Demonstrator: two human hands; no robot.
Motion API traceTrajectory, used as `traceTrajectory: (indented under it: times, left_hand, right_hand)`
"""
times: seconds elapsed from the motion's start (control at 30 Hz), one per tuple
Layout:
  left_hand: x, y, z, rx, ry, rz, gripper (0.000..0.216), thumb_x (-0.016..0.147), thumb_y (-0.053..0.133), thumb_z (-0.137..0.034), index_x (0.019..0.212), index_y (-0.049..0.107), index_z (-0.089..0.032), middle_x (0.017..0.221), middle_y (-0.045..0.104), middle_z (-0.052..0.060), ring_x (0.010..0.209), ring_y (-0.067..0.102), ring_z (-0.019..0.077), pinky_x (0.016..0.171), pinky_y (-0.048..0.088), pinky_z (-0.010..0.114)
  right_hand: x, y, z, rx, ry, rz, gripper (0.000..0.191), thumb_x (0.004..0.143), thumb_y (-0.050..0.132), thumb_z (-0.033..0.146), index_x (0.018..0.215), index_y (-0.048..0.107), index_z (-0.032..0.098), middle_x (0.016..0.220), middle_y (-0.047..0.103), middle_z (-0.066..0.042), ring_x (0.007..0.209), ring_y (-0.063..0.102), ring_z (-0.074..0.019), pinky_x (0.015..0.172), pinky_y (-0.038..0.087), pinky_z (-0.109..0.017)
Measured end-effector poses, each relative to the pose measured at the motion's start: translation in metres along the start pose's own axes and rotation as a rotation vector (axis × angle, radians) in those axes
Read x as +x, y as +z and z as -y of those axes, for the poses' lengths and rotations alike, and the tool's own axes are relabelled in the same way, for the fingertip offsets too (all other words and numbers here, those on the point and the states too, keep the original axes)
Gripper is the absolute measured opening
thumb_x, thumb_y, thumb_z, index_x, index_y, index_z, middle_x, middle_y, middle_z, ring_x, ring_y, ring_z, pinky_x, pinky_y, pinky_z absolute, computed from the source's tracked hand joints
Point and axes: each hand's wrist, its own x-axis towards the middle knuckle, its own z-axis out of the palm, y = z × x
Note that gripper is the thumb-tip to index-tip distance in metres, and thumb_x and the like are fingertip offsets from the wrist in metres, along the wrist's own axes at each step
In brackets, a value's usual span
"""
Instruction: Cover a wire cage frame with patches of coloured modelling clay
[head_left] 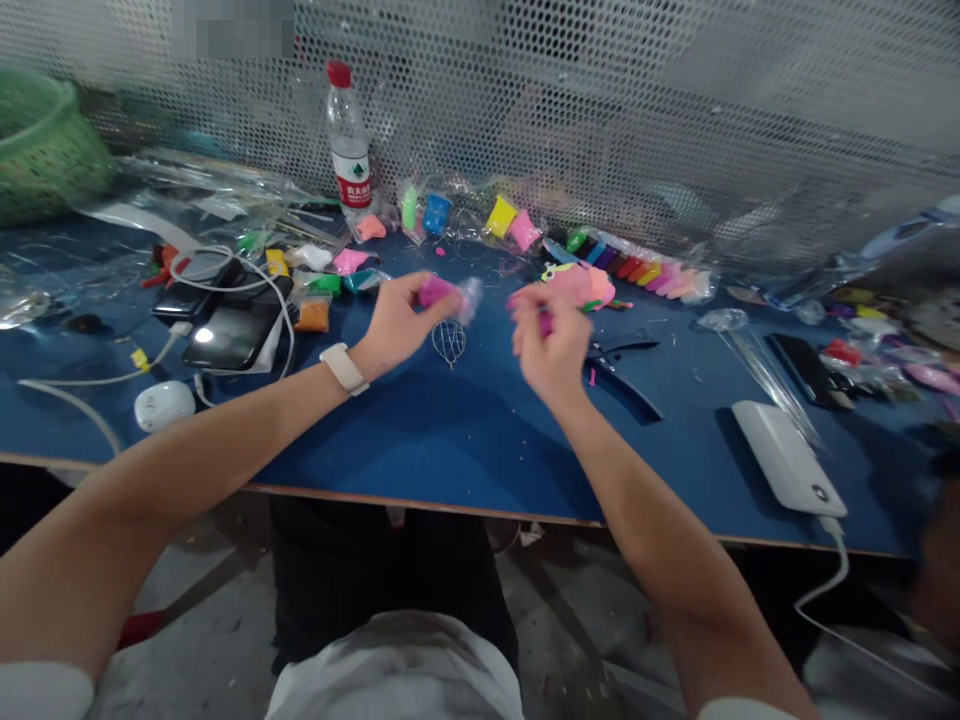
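Observation:
My left hand (396, 322) pinches a small clear packet of magenta clay (444, 292) above the blue table (450, 430). A small wire balloon-shaped frame (448, 342) lies just under it. My right hand (551, 345) is closed on a small piece of magenta clay (544, 320), slightly blurred by motion. A pink clay figure (581, 283) sits right behind my right hand. Black pliers (622, 362) lie just to the right of that hand.
Several coloured clay packets (510, 222) line the back by a perforated metal screen, beside a water bottle (348, 140). Phones and cables (225, 310) lie left, a green basket (41, 140) far left. A white power bank (787, 455) and a black phone (806, 368) lie right.

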Motion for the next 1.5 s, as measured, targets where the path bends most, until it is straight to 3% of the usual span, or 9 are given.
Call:
traceTrajectory:
  times: [0.07,0.13,0.3,0.4,0.57,0.77,1.0,1.23,1.5]
  left_hand:
    - [0.01,-0.01,0.016,0.052,-0.034,-0.194,0.036,0.099,0.086,-0.053,0.083,0.073,-0.024,0.076,0.069,0.001,0.069,0.058,0.016,0.067,0.05,0.033]
    - [0.017,-0.018,0.029,0.091,-0.049,-0.22,0.03,0.098,0.088,-0.051,0.094,0.076,-0.024,0.083,0.072,0.003,0.071,0.06,0.0165,0.068,0.052,0.034]
    - [0.012,-0.02,0.028,0.237,0.041,-0.067,0.043,0.099,0.084,-0.036,0.14,0.072,-0.024,0.099,0.078,0.005,0.078,0.067,0.0186,0.074,0.053,0.034]
    - [0.006,-0.018,0.021,0.325,0.084,0.009,0.038,0.101,0.076,-0.025,0.139,0.074,-0.024,0.101,0.08,0.005,0.073,0.065,0.0174,0.075,0.051,0.034]
    - [0.009,-0.02,0.025,0.429,0.112,-0.005,0.015,0.1,0.071,-0.018,0.113,0.076,-0.023,0.101,0.081,0.007,0.086,0.071,0.0239,0.086,0.053,0.038]
    - [0.011,-0.022,0.03,0.703,0.103,0.115,0.038,0.1,0.053,-0.004,0.128,0.072,-0.022,0.124,0.079,0.016,0.114,0.075,0.038,0.115,0.048,0.062]
    - [0.002,-0.021,0.019,0.811,0.186,0.394,0.047,0.102,0.048,-0.012,0.138,0.075,-0.023,0.171,0.057,0.017,0.159,0.054,0.0432,0.137,0.029,0.081]
    - [-0.002,-0.017,0.005,0.668,0.386,0.518,0.058,0.104,0.067,-0.05,0.153,0.07,-0.019,0.149,0.075,0.017,0.158,0.055,0.0418,0.147,0.008,0.079]
    - [-0.005,-0.011,0.011,0.68,0.286,0.573,0.048,0.103,0.07,-0.047,0.139,0.075,-0.016,0.131,0.08,0.017,0.14,0.069,0.0377,0.146,0.023,0.074]
  right_hand:
    - [0.013,-0.011,-0.022,0.148,0.16,-0.341,0.046,0.115,0.056,0.07,0.103,0.069,0.027,0.081,0.067,0.001,0.046,0.051,-0.0077,0.041,0.036,-0.027]
    - [0.021,-0.017,-0.043,0.265,0.268,-0.477,0.043,0.108,0.065,0.071,0.102,0.064,0.028,0.081,0.065,0.003,0.046,0.052,-0.0067,0.037,0.032,-0.024]
    - [0.007,-0.001,-0.045,0.486,0.566,-0.231,0.045,0.095,0.073,0.07,0.091,0.063,0.027,0.076,0.063,0.004,0.045,0.058,-0.0102,0.034,0.032,-0.024]
    - [-0.006,0.014,-0.019,0.579,0.669,-0.103,0.071,0.095,0.063,0.09,0.067,0.048,0.026,0.061,0.052,0.004,0.038,0.049,-0.0095,0.031,0.022,-0.025]
    - [-0.014,0.021,0.008,0.528,0.602,0.067,0.091,0.091,0.069,0.096,0.048,0.027,0.028,0.04,0.025,0.008,0.031,0.025,-0.006,0.032,0.017,-0.025]
    - [-0.022,0.023,0.01,0.436,0.569,0.214,0.072,0.095,0.069,0.092,0.072,0.067,0.024,0.046,0.052,0.006,0.03,0.041,-0.0088,0.032,0.022,-0.027]
    - [-0.021,0.02,0.008,0.289,0.557,0.19,0.076,0.101,0.056,0.093,0.07,0.07,0.026,0.042,0.039,0.006,0.038,0.035,-0.0115,0.044,0.029,-0.032]
    - [-0.022,0.019,0.002,-0.085,0.313,0.381,0.035,0.096,0.083,0.059,0.106,0.087,0.025,0.092,0.084,-0.004,0.067,0.062,-0.0186,0.071,0.052,-0.038]
    - [-0.023,0.029,0.001,-0.142,0.194,0.456,0.01,0.099,0.083,0.029,0.091,0.087,0.025,0.096,0.082,-0.006,0.084,0.072,-0.0236,0.081,0.057,-0.04]
